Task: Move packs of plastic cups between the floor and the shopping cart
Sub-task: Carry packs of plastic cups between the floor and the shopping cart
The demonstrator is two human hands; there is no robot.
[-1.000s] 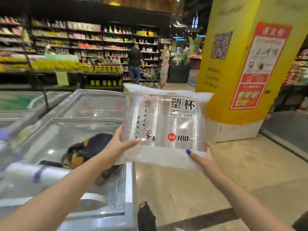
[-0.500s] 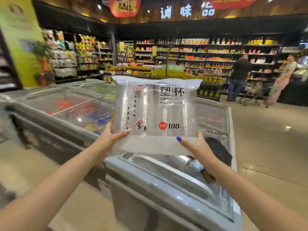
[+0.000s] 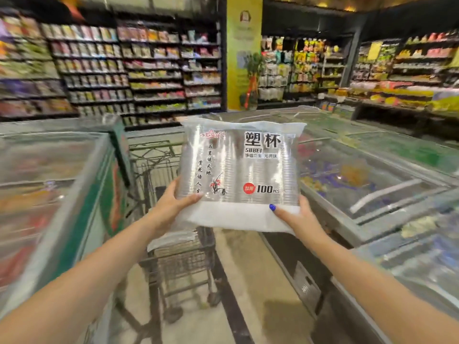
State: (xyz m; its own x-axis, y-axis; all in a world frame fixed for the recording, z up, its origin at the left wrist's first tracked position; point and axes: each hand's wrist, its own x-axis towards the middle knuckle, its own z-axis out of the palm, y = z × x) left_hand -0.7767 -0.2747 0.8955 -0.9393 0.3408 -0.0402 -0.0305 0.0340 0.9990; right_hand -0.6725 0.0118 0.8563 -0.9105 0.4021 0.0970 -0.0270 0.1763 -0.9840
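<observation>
Above the cart [image 3: 173, 249], perhaps four clear cup stacks fill the pack [image 3: 242, 167].

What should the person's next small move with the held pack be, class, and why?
Probably lower the pack of plastic cups forward and down into the shopping cart: both the left hand and the right hand grip its bottom edge, held upright above the cart's basket.
</observation>
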